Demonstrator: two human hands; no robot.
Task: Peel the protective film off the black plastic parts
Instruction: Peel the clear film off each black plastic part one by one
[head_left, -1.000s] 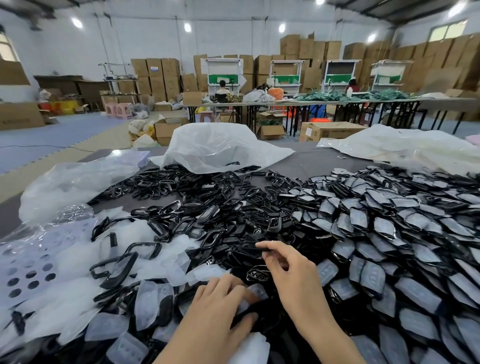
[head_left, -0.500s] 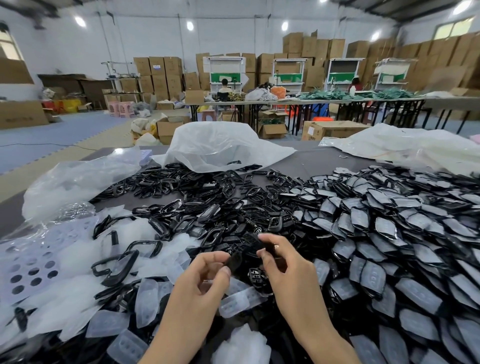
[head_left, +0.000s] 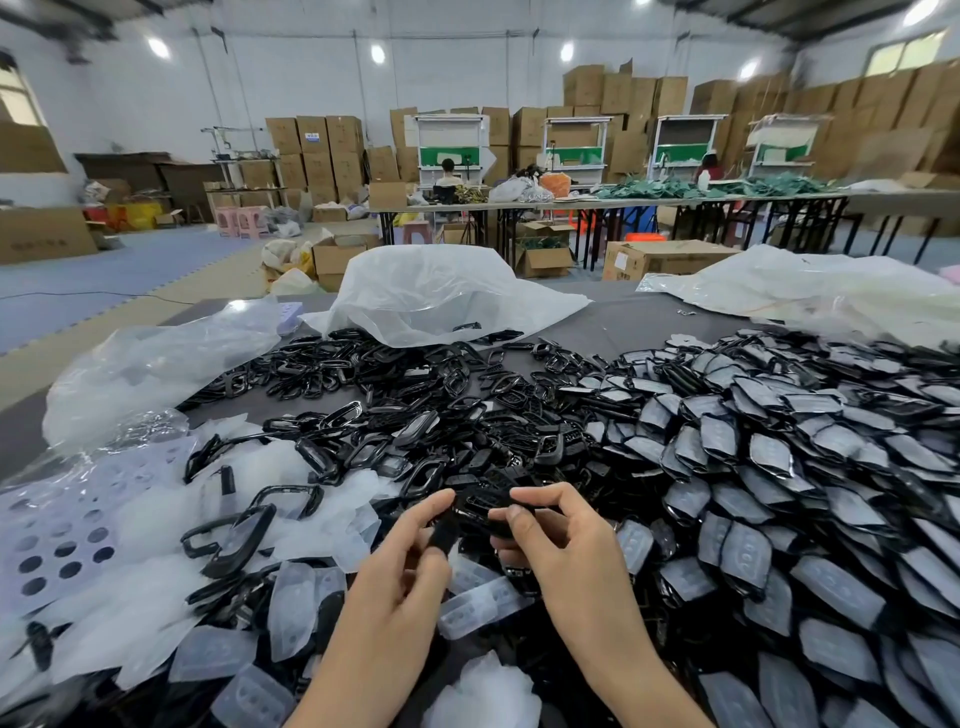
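A small black plastic part (head_left: 475, 512) is held up above the table between both hands. My left hand (head_left: 400, 569) pinches its left end with thumb and forefinger. My right hand (head_left: 558, 540) pinches its right end. A heap of film-covered black parts (head_left: 779, 467) spreads over the right of the table. Bare black parts and frames (head_left: 415, 415) lie in the middle. Peeled translucent film pieces (head_left: 291, 597) pile up at the lower left. Whether film still clings to the held part is hidden by my fingers.
White plastic bags (head_left: 436, 296) lie at the table's far side, a clear bag (head_left: 156, 364) at the left. A perforated sheet (head_left: 57, 540) sits at the left edge. Long tables (head_left: 623, 200), cardboard boxes and seated people fill the hall behind.
Both hands rose from the pile with a black part. They came closer together and now hold it between them; a film piece was left lying below.
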